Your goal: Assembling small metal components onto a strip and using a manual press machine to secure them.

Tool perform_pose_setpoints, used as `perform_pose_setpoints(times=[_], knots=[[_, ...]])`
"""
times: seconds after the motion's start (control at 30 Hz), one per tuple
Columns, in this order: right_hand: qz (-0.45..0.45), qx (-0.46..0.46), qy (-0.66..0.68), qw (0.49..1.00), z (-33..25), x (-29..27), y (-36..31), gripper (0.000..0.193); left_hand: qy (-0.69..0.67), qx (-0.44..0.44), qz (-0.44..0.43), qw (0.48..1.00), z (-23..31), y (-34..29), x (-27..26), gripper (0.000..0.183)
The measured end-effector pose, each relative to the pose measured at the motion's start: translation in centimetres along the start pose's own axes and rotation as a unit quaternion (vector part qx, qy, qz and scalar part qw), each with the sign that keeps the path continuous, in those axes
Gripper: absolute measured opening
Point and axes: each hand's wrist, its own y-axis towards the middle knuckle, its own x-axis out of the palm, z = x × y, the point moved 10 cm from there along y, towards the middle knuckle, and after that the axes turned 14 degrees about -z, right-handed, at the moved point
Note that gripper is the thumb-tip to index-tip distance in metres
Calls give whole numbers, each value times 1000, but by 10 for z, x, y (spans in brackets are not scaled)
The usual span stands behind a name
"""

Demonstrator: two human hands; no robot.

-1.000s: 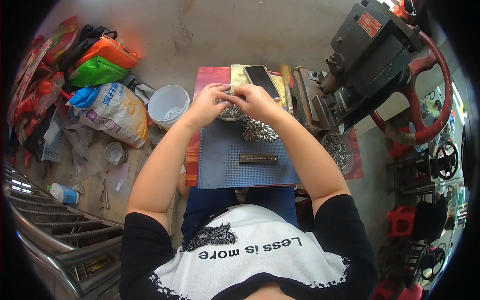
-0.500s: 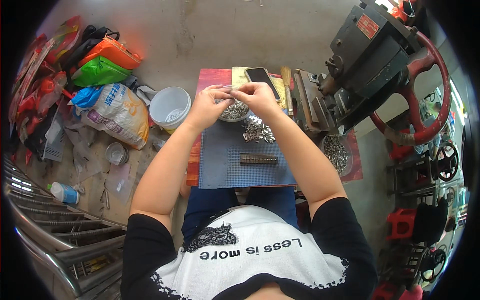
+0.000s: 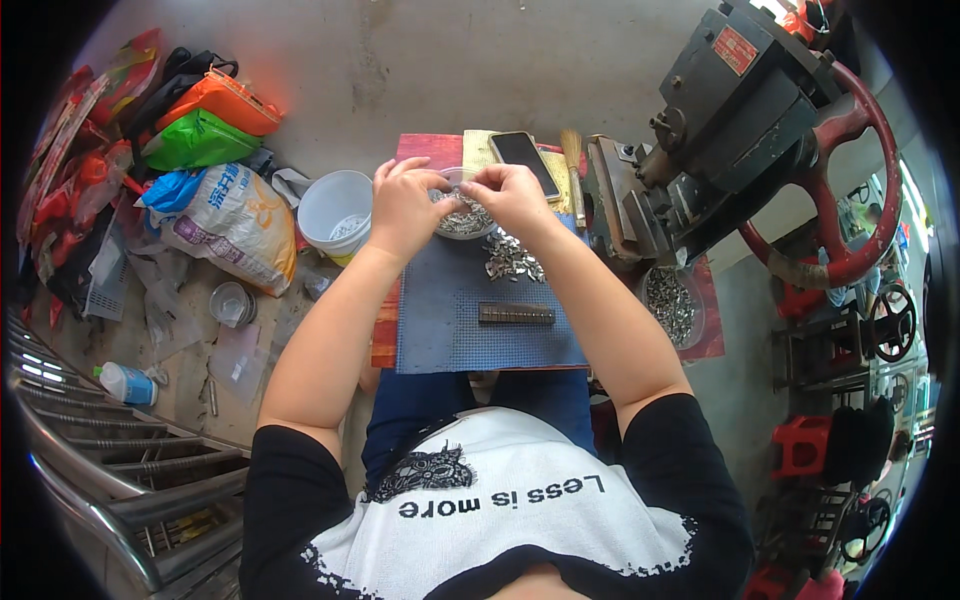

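Note:
My left hand (image 3: 402, 208) hovers over the near-left rim of a round clear bowl (image 3: 462, 236) filled with small silvery metal pieces (image 3: 466, 218). Its thumb and index finger are bent toward each other, the other fingers lifted. Above the bowl's right side, my right hand (image 3: 514, 200) has thumb and index pinched together. Anything between the fingertips of either hand is too small to make out. Loose metal pieces (image 3: 512, 260) lie heaped on the blue textured mat (image 3: 435, 310), just nearer than the bowl. A dark slotted metal block (image 3: 516, 314) rests crosswise closer to me.
A phone (image 3: 525, 160) and a brush (image 3: 574, 170) lie at the table's far side. To the right stands a heavy machine with a red handwheel (image 3: 880, 150), beside a tub of metal pieces (image 3: 672, 308). A white bucket (image 3: 338, 210) and bags (image 3: 230, 225) sit at left.
My hands have drawn apart slightly and lowered toward the bowl. The left hand's outer fingers have lifted and spread.

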Motion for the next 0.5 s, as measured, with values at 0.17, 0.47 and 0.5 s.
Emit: perform_pose_setpoints(times=[0.17, 0.47, 0.5], knots=[[-4, -11, 72, 997, 6, 2, 5, 23, -8, 38, 28, 999, 7, -4, 3, 21], [-39, 22, 68, 997, 10, 12, -2, 19, 9, 16, 34, 999, 12, -13, -1, 21], [-28, 21, 39, 999, 11, 7, -1, 19, 14, 27, 48, 998, 15, -16, -4, 23]])
